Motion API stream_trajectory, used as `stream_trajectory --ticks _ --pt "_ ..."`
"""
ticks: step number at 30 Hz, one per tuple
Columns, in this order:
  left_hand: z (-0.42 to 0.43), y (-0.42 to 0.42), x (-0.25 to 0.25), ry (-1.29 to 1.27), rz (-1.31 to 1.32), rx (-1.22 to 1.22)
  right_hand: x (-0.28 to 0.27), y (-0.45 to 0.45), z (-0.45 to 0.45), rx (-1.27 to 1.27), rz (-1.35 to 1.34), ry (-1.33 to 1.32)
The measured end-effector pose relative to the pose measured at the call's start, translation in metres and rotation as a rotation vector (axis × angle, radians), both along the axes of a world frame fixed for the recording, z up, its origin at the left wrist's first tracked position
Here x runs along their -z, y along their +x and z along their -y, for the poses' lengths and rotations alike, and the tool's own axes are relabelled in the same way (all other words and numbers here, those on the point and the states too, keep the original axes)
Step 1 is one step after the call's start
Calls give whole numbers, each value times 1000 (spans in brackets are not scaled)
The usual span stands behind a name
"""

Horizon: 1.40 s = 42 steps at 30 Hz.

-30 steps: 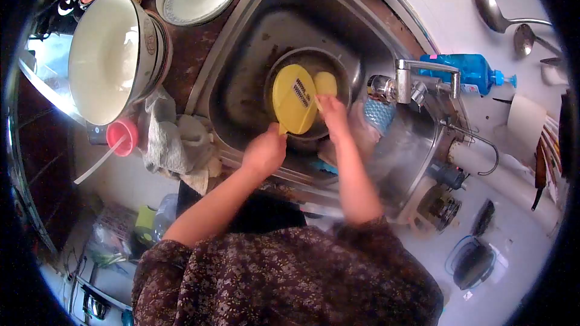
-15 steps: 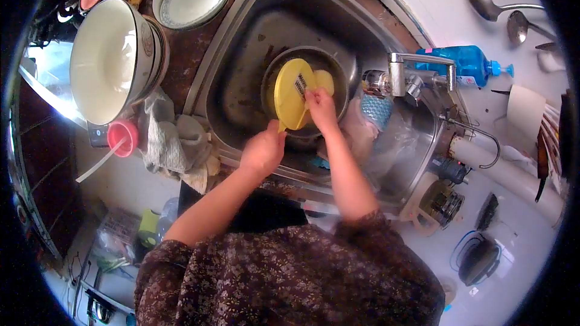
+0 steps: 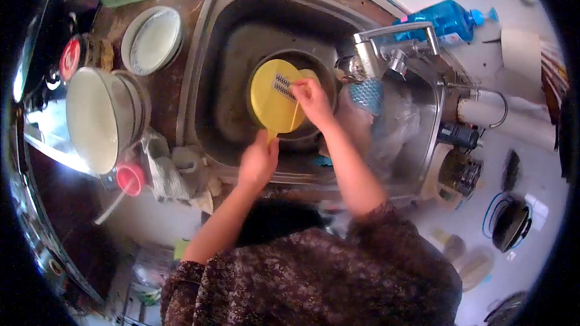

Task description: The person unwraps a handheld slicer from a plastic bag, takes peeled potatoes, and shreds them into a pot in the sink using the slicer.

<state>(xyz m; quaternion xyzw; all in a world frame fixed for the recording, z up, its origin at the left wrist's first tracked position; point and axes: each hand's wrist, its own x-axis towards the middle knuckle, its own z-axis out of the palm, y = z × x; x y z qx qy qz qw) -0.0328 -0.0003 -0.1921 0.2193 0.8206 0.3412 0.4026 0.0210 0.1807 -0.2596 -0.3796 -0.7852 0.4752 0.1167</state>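
Note:
Over the sink, my left hand is closed round the handle of a yellow grater with a metal grating patch near its middle. The fingers of my right hand are pinched together at the right edge of that patch; what they hold, if anything, is too small to make out. Beneath the grater a round metal basin rests in the sink. A pale yellow piece shows partly behind the grater and my right hand.
A faucet and a blue bottle are at the right. Stacked bowls, a plate and a pink cup stand at the left. Plastic bags lie in the right part of the sink.
The view has turned and shifted. The grater's face now points more toward the camera, and my right hand has moved from beside it, at first, to its grating patch.

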Motion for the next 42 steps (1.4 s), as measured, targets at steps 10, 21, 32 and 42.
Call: stream_trajectory --ticks 10,21,32,42 --pt "-4 3 -2 73 -81 27 -13 -9 8 -20 113 494" --pt "-2 5 2 162 -97 -17 22 8 3 271 -27 157" --pt "1 3 10 172 -24 -187 -28 26 5 510 -165 -467" --pt "-3 2 0 182 29 -337 -35 40 9 647 -230 -671"
